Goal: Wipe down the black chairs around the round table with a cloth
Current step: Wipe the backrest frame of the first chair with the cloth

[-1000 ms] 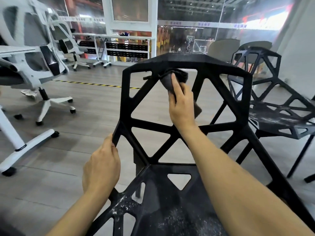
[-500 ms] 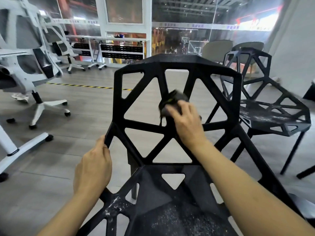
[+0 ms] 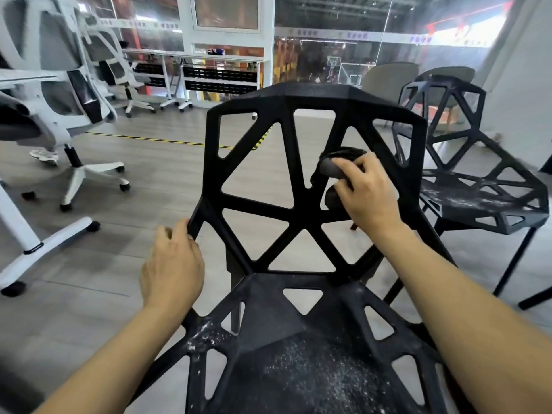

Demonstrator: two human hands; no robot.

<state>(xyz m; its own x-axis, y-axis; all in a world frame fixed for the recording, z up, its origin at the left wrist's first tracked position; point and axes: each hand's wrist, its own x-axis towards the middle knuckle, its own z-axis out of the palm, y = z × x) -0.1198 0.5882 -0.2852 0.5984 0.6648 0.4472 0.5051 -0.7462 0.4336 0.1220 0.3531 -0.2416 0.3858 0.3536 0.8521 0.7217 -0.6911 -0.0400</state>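
A black chair (image 3: 301, 216) with a lattice of open triangles fills the middle of the view, its back facing me and its seat speckled with white dust. My right hand (image 3: 369, 192) grips a dark grey cloth (image 3: 331, 168) bunched around a slanted strut in the right half of the backrest. My left hand (image 3: 173, 264) holds the left edge of the chair where the backrest meets the seat.
A second dusty black chair (image 3: 484, 186) stands close on the right. White office chairs (image 3: 68, 94) on castors and a white desk leg (image 3: 18, 231) occupy the left. Grey wood floor (image 3: 143, 186) lies beyond, with a yellow-black tape line and a glass wall.
My right hand has carried the cloth down from the top bar, then right onto the right-hand strut. The left hand keeps its hold on the chair's left edge.
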